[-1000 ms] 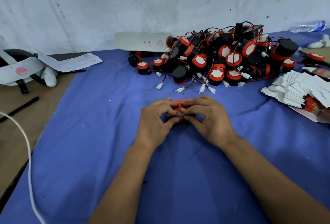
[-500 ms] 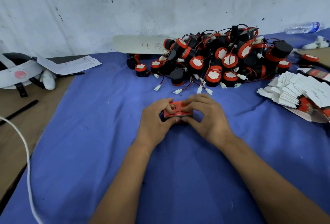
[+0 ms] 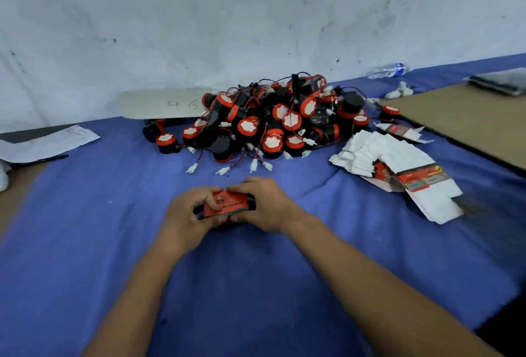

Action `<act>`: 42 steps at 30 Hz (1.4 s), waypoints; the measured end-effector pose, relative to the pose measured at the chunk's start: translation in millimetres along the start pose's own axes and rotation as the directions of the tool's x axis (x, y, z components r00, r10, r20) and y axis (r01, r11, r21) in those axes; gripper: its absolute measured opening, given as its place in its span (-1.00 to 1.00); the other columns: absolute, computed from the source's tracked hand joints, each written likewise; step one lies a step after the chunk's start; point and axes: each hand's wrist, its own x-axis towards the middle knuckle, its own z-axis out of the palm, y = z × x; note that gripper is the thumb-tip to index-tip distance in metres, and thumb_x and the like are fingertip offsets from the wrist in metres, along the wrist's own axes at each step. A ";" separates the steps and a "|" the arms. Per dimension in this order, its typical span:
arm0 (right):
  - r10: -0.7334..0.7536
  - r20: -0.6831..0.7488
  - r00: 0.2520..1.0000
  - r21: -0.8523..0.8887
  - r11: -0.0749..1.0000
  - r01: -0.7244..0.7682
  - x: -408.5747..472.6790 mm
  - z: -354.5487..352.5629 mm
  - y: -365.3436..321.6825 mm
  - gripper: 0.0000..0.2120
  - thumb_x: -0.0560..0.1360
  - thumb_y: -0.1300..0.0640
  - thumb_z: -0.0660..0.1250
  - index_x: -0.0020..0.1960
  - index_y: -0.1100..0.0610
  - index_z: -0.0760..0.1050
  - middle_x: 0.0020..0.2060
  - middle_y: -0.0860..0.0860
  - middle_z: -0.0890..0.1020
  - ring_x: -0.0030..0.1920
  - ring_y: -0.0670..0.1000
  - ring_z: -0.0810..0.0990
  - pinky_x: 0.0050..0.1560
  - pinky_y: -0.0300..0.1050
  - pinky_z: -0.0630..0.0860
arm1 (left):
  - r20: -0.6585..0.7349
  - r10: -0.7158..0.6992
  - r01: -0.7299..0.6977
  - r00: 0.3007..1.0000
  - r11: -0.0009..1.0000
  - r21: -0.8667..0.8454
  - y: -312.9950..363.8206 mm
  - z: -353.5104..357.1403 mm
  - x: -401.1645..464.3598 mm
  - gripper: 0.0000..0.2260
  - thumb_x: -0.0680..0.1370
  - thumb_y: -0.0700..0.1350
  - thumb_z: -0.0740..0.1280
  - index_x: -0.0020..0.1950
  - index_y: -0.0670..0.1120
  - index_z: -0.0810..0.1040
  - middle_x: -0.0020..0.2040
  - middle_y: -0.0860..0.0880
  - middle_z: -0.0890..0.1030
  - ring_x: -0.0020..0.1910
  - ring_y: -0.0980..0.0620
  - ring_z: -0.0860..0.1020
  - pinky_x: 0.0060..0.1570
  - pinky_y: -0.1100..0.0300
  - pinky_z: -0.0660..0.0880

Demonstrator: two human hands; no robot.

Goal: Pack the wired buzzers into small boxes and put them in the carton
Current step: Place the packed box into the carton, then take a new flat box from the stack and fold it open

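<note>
Head cam, only view going. Small box down low in the middle, orange-red with dark print, gripped from both ends just above the blue cloth. Left hand curled round the left end, right hand curled round the right end, fingers of both wrapped over the top and thumbs tucked underneath. Looked like the closing step, flaps getting pushed in. Couldn't tell if a buzzer was already inside; something dark poking out at either end, too blurry to call.

Behind that, big heap of buzzers against the wall, black and orange with white faces, red and black wires all tangled, white plugs trailing out toward the hands. Off to the right, fanned stack of flat boxes, white side up mostly. Brown cardboard sheet at the far right, maybe the carton, maybe not, couldn't say. Water bottle lying by the wall, paper sheet at the left edge.

What could've gone wrong from here, just guessing: wire or plug pinched in the flap so the end wouldn't shut flat, or thin card crushed by squeezing from both ends. Also that tangle, one pull likely dragging a few others across the cloth.
</note>
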 end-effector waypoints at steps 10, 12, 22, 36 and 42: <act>0.210 -0.381 0.900 -0.339 0.874 -0.348 -177.4 -219.6 -37.5 -0.64 0.46 0.00 0.51 0.16 0.13 0.51 0.03 0.07 0.63 0.03 0.12 0.56 0.00 0.04 0.47 | 0.240 0.504 -0.432 0.830 0.852 -0.296 220.5 99.2 50.6 -0.58 0.35 0.48 0.44 0.07 0.27 0.64 0.13 0.31 0.66 0.11 0.36 0.61 0.07 0.40 0.56; 0.302 -0.448 0.841 -0.387 0.783 -0.487 -238.8 -266.3 -51.9 -0.58 0.47 -0.08 0.50 0.21 0.09 0.51 0.05 0.01 0.63 0.05 0.05 0.56 0.04 -0.01 0.44 | 0.270 0.616 -0.448 0.740 0.751 -0.485 288.8 135.4 39.6 -0.69 0.34 0.24 0.56 -0.05 0.13 0.64 0.23 0.17 0.67 0.20 0.17 0.66 0.07 0.16 0.66; 0.687 -0.665 0.292 -0.177 0.234 -0.956 -466.3 -361.2 -104.0 -0.44 0.16 -0.19 0.55 0.15 -0.27 0.55 0.00 -0.27 0.64 0.08 -0.16 0.60 0.17 0.09 0.57 | 0.325 0.919 -0.742 0.223 0.377 -0.555 520.0 252.0 -72.0 -0.75 0.41 -0.02 0.58 -0.09 0.12 0.52 -0.15 0.16 0.59 -0.18 0.21 0.53 -0.21 0.19 0.44; 0.673 -0.699 0.242 -0.120 0.223 -0.967 -474.2 -360.5 -83.3 -0.42 0.50 0.10 0.44 0.45 -0.24 0.42 0.28 -0.13 0.58 0.25 -0.01 0.52 0.19 -0.09 0.43 | 0.316 0.905 -0.833 0.284 0.396 -0.388 509.4 288.4 -65.7 -0.81 0.51 0.16 0.46 -0.02 0.12 0.54 -0.06 0.08 0.55 0.04 0.08 0.41 -0.04 0.12 0.40; 0.215 -0.912 0.349 -0.112 0.689 -0.716 -362.0 -332.3 -74.5 -0.67 0.46 0.30 0.34 0.11 -0.03 0.67 -0.08 -0.16 0.68 0.01 -0.18 0.63 0.02 -0.18 0.61 | 0.181 0.804 -0.728 0.567 0.591 -0.347 444.0 264.2 -31.9 -0.90 0.50 -0.01 0.45 -0.16 0.07 0.55 -0.18 0.07 0.57 -0.11 0.03 0.49 -0.10 0.04 0.44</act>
